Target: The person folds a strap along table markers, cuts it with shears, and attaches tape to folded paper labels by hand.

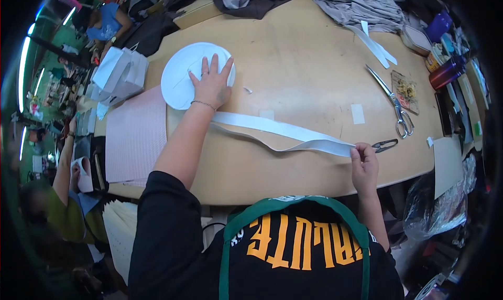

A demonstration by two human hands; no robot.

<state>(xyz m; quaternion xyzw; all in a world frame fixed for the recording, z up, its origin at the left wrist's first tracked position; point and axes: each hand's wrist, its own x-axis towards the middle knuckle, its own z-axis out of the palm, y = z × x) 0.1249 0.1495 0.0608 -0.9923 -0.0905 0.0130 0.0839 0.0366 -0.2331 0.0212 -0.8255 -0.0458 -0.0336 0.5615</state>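
L hand (214, 85) spread flat on white strip roll (175, 78); R hand (364, 164) pinches doubled length (283, 128) nr worktop's (314, 53) front edge. Part unwound, most apparently left.

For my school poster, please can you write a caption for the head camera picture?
Left hand spread on a white roll, right hand pinching a strip, scissors nearby.

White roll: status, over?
Left hand spread on white roll. Right hand pinching white strip. Strip spans between hands. Nothing across it; snips beside right hand.
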